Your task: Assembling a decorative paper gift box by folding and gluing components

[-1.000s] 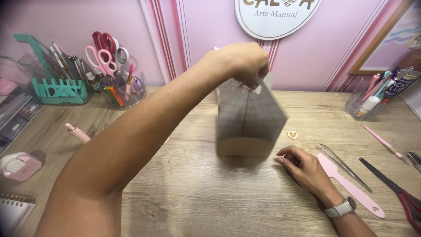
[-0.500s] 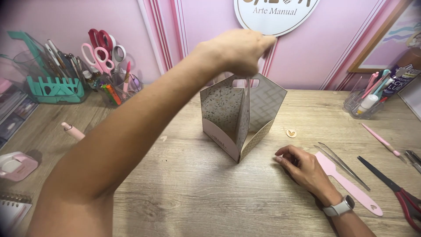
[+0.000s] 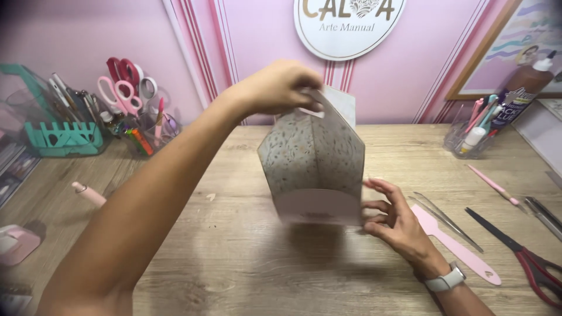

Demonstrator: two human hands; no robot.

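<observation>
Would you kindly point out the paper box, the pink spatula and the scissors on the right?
paper box (image 3: pixel 313 161), head view, on its patterned front panel.
pink spatula (image 3: pixel 453 246), head view, mid-blade.
scissors (image 3: pixel 497 229), head view, on the dark blade.

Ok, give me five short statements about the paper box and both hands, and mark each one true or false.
1. The left hand pinches the top of the paper box. True.
2. The right hand lies flat on the table, apart from the box. False: its fingertips touch the box's lower right edge.
3. The box lies on its side. False: it stands upright on the wooden table.
4. A watch sits on the right wrist. True.
5. The right hand holds the scissors. False: they lie on the table.
</observation>
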